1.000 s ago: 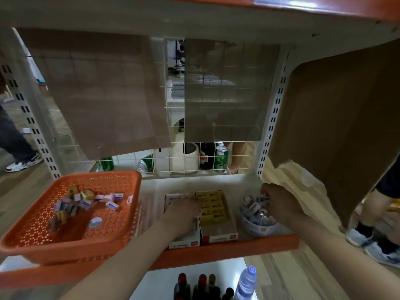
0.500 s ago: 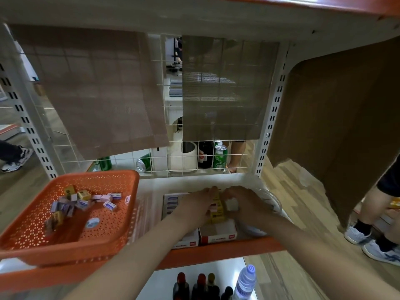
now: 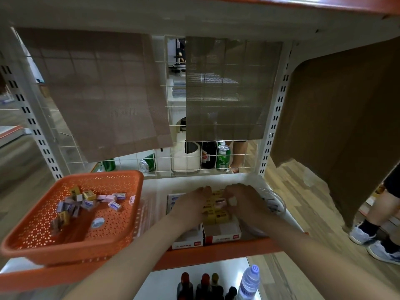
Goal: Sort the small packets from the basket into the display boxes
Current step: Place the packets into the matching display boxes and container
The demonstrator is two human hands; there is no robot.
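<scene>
The orange basket (image 3: 65,254) stands on the shelf's left and holds several small packets (image 3: 86,202), yellow, pink and white. To its right are two display boxes side by side: the left box (image 3: 186,240) is white, the right box (image 3: 223,233) is filled with yellow packets (image 3: 216,215). My left hand (image 3: 190,205) lies over both boxes, fingers stretched across the yellow packets. My right hand (image 3: 246,202) meets it above the right box and pinches a small white packet (image 3: 232,201). A pinkish packet (image 3: 220,203) sits between the two hands' fingertips.
A clear bowl (image 3: 280,202) with more packets stands right of the boxes, partly behind my right hand. Green cans (image 3: 223,158) and a white jar (image 3: 188,156) stand behind the wire back panel. Bottles (image 3: 249,282) are on the shelf below. A person's legs (image 3: 381,213) are at the right.
My right hand left the clear bowl and moved left with packets to the right display box. My left hand slid right from the left box and met it.
</scene>
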